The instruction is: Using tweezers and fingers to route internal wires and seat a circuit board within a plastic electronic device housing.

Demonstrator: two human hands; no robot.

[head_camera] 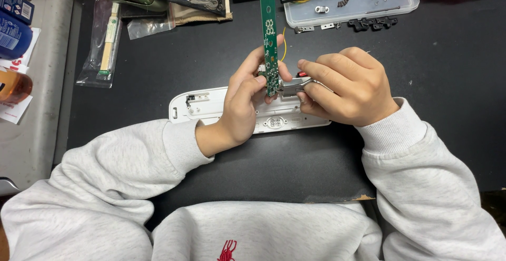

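A long narrow green circuit board [269, 24] stands nearly upright above the black mat, and my left hand [241, 100] grips its lower end between thumb and fingers. My right hand [345, 86] is closed around a small metal tool [294, 86] whose tip touches the bottom of the board. Thin red and yellow wires show beside the board, between my hands. Under both hands lies a white plastic housing [200, 105], flat on the mat, partly hidden by my wrists.
A clear plastic tray [400, 3] with screws, small metal parts, a black rod and blue wire sits at the back right; black clips [372, 23] lie next to it. Plastic bags [103, 40], a tool pack and a camouflage object are back left. Bottles [13, 34] stand at the far left.
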